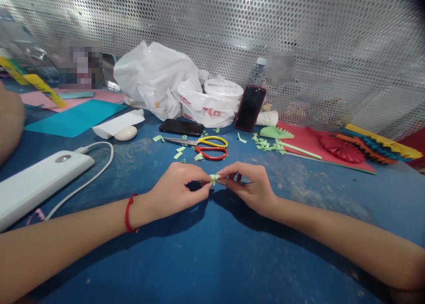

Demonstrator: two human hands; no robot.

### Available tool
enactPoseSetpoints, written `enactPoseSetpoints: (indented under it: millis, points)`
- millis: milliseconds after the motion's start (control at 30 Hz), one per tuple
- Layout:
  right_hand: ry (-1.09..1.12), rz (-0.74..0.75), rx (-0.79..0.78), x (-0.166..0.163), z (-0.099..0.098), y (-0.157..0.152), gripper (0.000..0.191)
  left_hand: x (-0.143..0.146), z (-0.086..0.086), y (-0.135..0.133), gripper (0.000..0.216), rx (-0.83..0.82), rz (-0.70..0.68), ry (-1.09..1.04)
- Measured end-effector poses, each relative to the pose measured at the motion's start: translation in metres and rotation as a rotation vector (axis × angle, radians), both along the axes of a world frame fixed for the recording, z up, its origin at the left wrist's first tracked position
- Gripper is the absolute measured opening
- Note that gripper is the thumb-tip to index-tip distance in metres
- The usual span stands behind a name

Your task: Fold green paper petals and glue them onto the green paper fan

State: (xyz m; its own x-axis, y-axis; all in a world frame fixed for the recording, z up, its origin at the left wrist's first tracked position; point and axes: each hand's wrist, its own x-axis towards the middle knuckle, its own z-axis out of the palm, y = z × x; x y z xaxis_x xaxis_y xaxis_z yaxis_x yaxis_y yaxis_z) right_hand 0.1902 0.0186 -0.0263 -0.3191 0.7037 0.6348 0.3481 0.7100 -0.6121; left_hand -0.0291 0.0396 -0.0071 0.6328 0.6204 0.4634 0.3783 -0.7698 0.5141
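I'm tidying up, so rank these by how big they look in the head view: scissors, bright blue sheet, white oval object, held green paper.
1. Bright blue sheet
2. Scissors, by overall span
3. White oval object
4. Held green paper, smallest though closer to the camera

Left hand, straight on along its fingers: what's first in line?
Probably the right hand, facing it, with the small light-green paper piece pinched between them; exact depth is hard to judge from one view.
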Motion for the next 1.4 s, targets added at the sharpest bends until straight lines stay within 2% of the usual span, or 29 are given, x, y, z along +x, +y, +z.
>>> enactPoseSetpoints:
  millis: [300,667,933,1100,1400]
  points:
    - [0.005,0.003,-0.073,-0.0001,0.0020,-0.0001,0.008,0.0022,-0.0011,-0.0013,0.018,-0.103,0.009,-0.042]
    - [0.074,0.021,-0.180,-0.0009,0.0051,0.0001,0.004,0.0026,-0.0014,0.0032,0.014,-0.329,-0.046,-0.094]
    - [0.106,0.028,-0.307,-0.0026,0.0080,0.0034,0.009,0.0043,0.0003,0.0031,0.019,-0.352,-0.032,-0.080]
    - [0.120,0.027,-0.406,-0.0019,0.0090,0.0074,0.011,0.0044,0.0015,0.0015,0.019,-0.274,-0.047,-0.074]
    - [0.143,0.010,-0.396,-0.0024,0.0076,0.0071,0.012,0.0032,-0.0004,0.0017,0.014,-0.273,-0.047,-0.078]
